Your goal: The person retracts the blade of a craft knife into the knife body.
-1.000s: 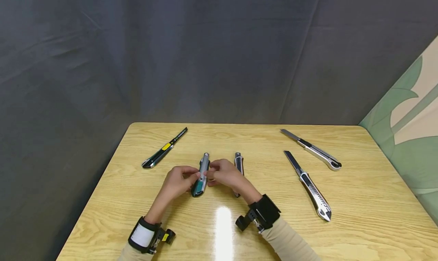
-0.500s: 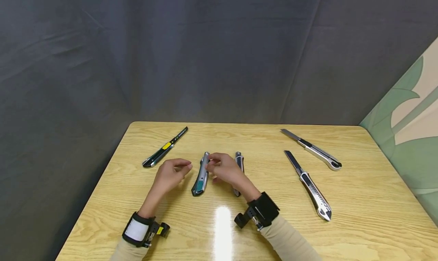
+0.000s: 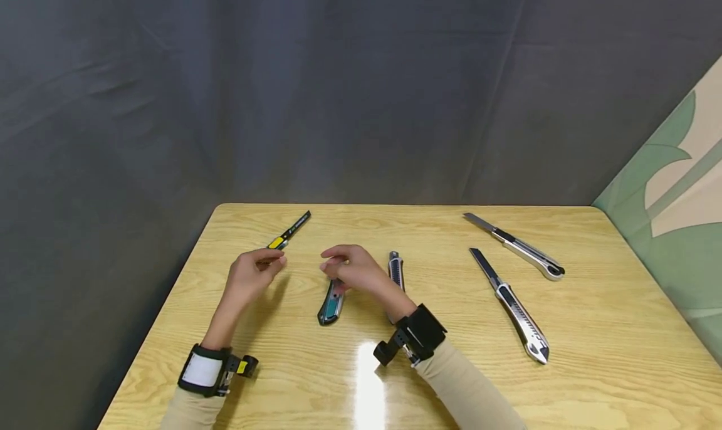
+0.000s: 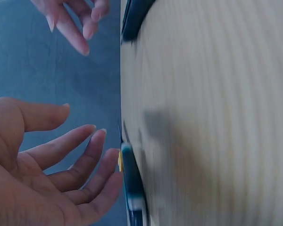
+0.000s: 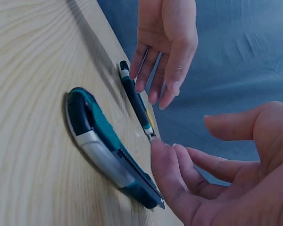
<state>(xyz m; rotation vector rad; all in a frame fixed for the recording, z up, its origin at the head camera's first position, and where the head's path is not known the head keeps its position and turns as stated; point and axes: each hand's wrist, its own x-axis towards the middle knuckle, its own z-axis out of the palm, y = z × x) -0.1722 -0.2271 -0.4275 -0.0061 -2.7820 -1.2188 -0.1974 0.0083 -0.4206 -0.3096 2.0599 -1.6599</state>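
My left hand hovers over the handle end of a black and yellow utility knife at the table's left, hiding that end in the head view. Its fingers are loosely bent with nothing between them, as the left wrist view shows. A teal and silver utility knife lies on the table near the middle. Over its upper half is my right hand, holding nothing, thumb and fingers apart in the right wrist view. Just right of that hand lies a smaller silver and black utility knife, partly covered by the wrist.
Two long silver utility knives lie on the right of the wooden table: one nearer knife and one farther knife, both with blades extended toward the back left. A dark grey curtain stands behind the table.
My left hand has left the teal knife and moved left toward the black and yellow one. The right hand has lifted slightly off the teal knife and shifted left.
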